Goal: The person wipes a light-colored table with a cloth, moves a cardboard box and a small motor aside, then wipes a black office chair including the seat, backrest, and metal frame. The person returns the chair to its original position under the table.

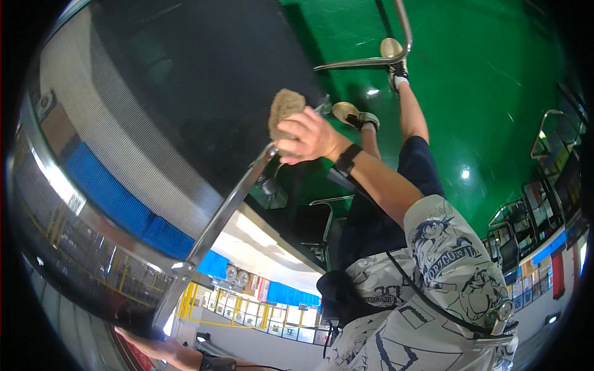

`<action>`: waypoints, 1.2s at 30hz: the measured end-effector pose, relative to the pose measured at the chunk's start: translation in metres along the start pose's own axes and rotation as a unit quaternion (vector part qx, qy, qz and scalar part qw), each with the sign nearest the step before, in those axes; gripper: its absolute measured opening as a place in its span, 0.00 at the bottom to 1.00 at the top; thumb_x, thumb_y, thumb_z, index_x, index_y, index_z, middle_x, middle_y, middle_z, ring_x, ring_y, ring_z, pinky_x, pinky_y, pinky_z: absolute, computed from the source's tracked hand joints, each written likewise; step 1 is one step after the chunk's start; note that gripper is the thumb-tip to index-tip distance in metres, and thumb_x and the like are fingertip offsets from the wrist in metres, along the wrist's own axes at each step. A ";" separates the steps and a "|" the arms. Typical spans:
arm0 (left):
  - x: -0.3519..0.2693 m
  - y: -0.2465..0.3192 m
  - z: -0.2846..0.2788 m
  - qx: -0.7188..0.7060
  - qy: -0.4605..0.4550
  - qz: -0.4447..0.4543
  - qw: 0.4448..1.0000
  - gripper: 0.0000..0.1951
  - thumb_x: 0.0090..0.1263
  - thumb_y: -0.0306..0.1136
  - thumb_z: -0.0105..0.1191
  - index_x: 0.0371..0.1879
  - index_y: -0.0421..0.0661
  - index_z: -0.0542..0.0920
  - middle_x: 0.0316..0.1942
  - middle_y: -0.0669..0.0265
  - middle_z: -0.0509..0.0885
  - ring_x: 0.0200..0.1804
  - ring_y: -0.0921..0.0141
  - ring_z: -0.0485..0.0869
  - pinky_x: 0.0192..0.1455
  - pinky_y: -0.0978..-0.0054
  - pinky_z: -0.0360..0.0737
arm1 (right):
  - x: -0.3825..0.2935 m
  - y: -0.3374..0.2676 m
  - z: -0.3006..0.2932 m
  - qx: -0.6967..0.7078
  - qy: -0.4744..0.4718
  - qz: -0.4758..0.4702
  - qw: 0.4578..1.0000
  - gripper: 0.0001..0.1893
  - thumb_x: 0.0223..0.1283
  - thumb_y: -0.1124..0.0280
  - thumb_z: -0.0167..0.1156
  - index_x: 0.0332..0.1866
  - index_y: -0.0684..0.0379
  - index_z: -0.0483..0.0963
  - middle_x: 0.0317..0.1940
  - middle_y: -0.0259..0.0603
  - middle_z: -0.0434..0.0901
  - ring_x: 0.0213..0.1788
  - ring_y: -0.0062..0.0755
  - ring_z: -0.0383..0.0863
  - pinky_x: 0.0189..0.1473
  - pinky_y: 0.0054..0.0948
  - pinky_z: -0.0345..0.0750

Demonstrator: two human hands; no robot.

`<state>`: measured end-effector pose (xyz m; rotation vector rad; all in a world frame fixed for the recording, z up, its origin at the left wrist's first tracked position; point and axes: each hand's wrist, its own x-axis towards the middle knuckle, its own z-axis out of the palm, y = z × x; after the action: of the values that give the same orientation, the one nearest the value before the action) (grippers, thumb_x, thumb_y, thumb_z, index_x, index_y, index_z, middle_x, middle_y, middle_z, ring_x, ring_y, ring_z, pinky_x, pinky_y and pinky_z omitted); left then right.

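My right hand (pixel 304 137) grips a brown cloth (pixel 286 109). It presses the cloth around the bend of a shiny metal tube (pixel 222 204) on a chair frame. The chair's black mesh panel (pixel 185 74) fills the upper left, close to the camera. A curved tube (pixel 399 58) of bent metal crosses over one of my shoes at the top. At the lower left my left hand (pixel 155 347) is beside the lower end of the frame (pixel 167 301). Its fingers stretch towards the left, partly hidden behind the chair's dark edge, so its hold is unclear.
Under my feet is a glossy green floor (pixel 468 106). Several metal-framed chairs (pixel 519 218) stand at the right. Another dark chair (pixel 315 222) shows beyond my right forearm. Yellow railings (pixel 236 308) and blue panels (pixel 292 293) appear in the background.
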<state>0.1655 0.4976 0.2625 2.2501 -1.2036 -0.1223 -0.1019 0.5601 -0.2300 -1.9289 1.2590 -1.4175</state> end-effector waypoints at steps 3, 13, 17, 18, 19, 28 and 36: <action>-0.006 0.008 0.012 0.006 0.001 0.000 1.000 0.29 0.84 0.49 0.43 0.67 0.33 0.73 0.64 0.53 0.80 0.65 0.63 0.78 0.72 0.64 0.72 | -0.004 0.007 -0.009 -0.032 0.016 0.015 0.999 0.20 0.61 0.46 0.63 0.49 0.47 0.75 0.51 0.43 0.76 0.52 0.45 0.78 0.50 0.44 0.75; -0.018 0.017 0.041 0.006 -0.012 -0.009 1.000 0.30 0.85 0.51 0.37 0.69 0.36 0.72 0.56 0.56 0.83 0.49 0.67 0.83 0.50 0.73 0.81 | 0.009 0.002 -0.019 0.031 0.058 0.246 0.967 0.02 0.60 0.70 0.58 0.34 0.54 0.75 0.33 0.41 0.77 0.37 0.45 0.78 0.43 0.43 0.74; -0.016 0.000 0.035 0.052 -0.031 0.090 0.994 0.28 0.86 0.47 0.36 0.68 0.34 0.73 0.53 0.57 0.84 0.46 0.68 0.82 0.52 0.73 0.79 | 0.053 -0.053 -0.050 0.178 0.093 0.281 0.939 0.05 0.57 0.76 0.54 0.26 0.60 0.71 0.23 0.45 0.73 0.26 0.46 0.74 0.30 0.40 0.72; -0.016 -0.002 0.035 0.048 -0.033 0.107 0.993 0.27 0.86 0.46 0.37 0.68 0.34 0.73 0.54 0.57 0.84 0.46 0.68 0.82 0.53 0.74 0.78 | 0.062 -0.080 -0.052 0.186 0.096 0.285 0.935 0.05 0.56 0.77 0.53 0.26 0.60 0.72 0.24 0.44 0.74 0.27 0.45 0.75 0.31 0.38 0.73; -0.017 -0.005 0.037 0.050 -0.006 0.119 0.992 0.27 0.86 0.46 0.38 0.68 0.34 0.73 0.55 0.57 0.84 0.48 0.68 0.83 0.55 0.75 0.77 | 0.072 -0.104 -0.048 0.175 0.109 0.253 0.945 0.02 0.54 0.75 0.56 0.28 0.58 0.73 0.25 0.43 0.76 0.30 0.46 0.77 0.35 0.38 0.75; -0.026 0.016 0.058 -0.010 0.008 0.035 0.999 0.34 0.82 0.55 0.46 0.73 0.38 0.70 0.66 0.57 0.78 0.62 0.68 0.79 0.62 0.75 0.76 | 0.071 -0.129 0.016 -0.059 0.120 0.085 0.987 0.12 0.52 0.63 0.70 0.31 0.53 0.73 0.30 0.35 0.74 0.32 0.38 0.76 0.32 0.34 0.74; -0.015 0.005 0.062 0.041 -0.035 0.071 0.996 0.35 0.84 0.56 0.41 0.63 0.29 0.77 0.55 0.56 0.84 0.52 0.70 0.81 0.62 0.77 0.72 | 0.077 -0.121 -0.007 0.110 0.111 0.110 0.982 0.06 0.58 0.71 0.61 0.30 0.59 0.73 0.30 0.44 0.75 0.34 0.50 0.78 0.37 0.42 0.78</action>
<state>0.1321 0.4795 0.2116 2.2383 -1.4254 -0.0995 -0.0540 0.5549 -0.0951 -1.4721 1.3047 -1.6117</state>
